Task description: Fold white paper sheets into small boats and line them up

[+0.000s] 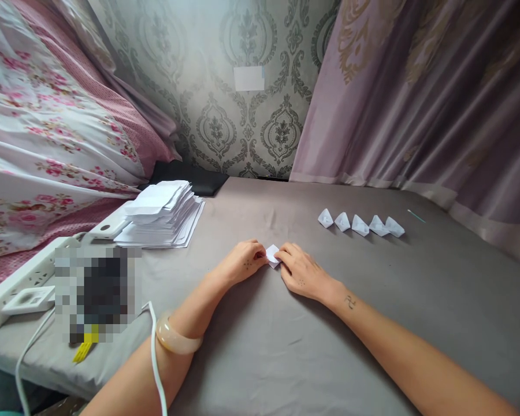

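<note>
A small folded piece of white paper (273, 255) lies between my two hands on the grey cloth (312, 352). My left hand (248, 260) pinches its left edge, the fingers curled and the thumb close to the paper. From the other side, my right hand (302, 270) grips its right edge with the fingertips. Beyond my right hand stand several folded white paper pieces (360, 225) in a row, each with a pointed peak. The undersides of my fingers are hidden.
At the left rises a stack of white paper sheets (164, 211). Near it lie a white power strip (28, 274), a charger (29, 299) and a white cable (155, 346) crossing my left forearm. A thin stick (416, 216) lies at the far right. Curtains (390, 115) border the table.
</note>
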